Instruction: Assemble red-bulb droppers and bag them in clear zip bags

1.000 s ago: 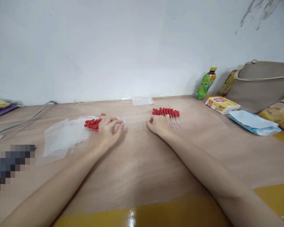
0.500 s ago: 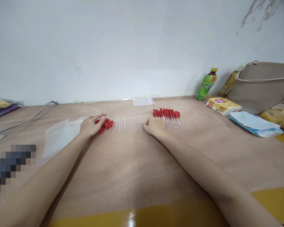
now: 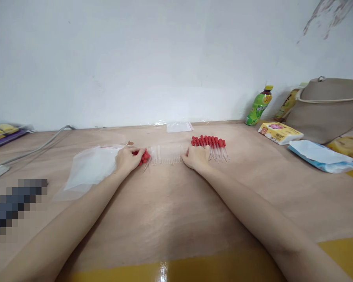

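A row of clear thin tubes [image 3: 167, 154] lies on the brown table between my two hands. My left hand [image 3: 128, 158] is closed round a cluster of red bulbs [image 3: 145, 157] at the row's left end, with a few thin clear stems slanting below it. At the row's right end, my right hand [image 3: 196, 156] has its fingers pressed together; what they hold, if anything, is too small to make out. Just beyond and right of that hand lie several red-bulbed droppers [image 3: 214, 143], side by side, clear stems toward me.
Left of my left hand are clear plastic bags [image 3: 90, 168] and a grey cable [image 3: 44, 145]. A small white bag [image 3: 180, 127] lies by the wall. Rightward stand a green bottle [image 3: 259, 106], tissue pack [image 3: 280, 132], blue-white packet [image 3: 320, 156] and grey bag [image 3: 326, 111].
My left hand has moved right with the red bulbs, closer to the clear tubes, and more of the plastic bags shows. My right hand stays at the row's right end.
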Available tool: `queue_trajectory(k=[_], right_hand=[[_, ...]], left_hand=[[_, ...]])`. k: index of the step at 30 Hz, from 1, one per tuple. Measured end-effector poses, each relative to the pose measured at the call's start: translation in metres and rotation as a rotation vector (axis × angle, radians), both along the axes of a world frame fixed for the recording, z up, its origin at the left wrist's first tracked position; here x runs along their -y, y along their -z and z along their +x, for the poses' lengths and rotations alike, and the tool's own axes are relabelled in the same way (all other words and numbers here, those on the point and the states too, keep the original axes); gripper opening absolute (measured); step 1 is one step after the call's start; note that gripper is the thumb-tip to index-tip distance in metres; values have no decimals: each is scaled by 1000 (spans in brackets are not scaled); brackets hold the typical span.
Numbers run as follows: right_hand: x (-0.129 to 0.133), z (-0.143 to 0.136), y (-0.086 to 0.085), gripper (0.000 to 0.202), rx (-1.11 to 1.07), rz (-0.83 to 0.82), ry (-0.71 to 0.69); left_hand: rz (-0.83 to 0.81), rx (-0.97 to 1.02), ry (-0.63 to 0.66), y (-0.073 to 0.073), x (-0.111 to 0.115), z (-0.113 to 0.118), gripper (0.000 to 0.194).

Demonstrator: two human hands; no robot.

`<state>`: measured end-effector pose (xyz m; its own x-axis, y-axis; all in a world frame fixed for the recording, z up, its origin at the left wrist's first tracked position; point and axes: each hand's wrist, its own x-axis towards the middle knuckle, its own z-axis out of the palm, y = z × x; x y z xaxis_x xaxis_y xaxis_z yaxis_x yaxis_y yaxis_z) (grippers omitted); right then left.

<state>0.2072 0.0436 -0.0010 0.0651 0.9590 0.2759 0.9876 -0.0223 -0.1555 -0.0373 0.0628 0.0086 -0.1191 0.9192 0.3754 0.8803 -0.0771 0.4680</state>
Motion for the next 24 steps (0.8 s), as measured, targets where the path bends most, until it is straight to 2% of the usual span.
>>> queue_trajectory(k=[8,12,15,20,24], right_hand=[[1,15,-2,27,-1,0,25],[2,17,-1,26,-15,1,38],[2,17,1,26,-14,17,29],[2,18,1,26,17,26,22],[0,18,3,25,16,21,32]], left_hand=[[7,53,-118,5,0,38,27],[85,84,-189,11,0,45,28],[183,61,-191,10,4,44,31],[303,-132,-85,-4,32,33,29],[75,-350,156,-9,60,20,25]])
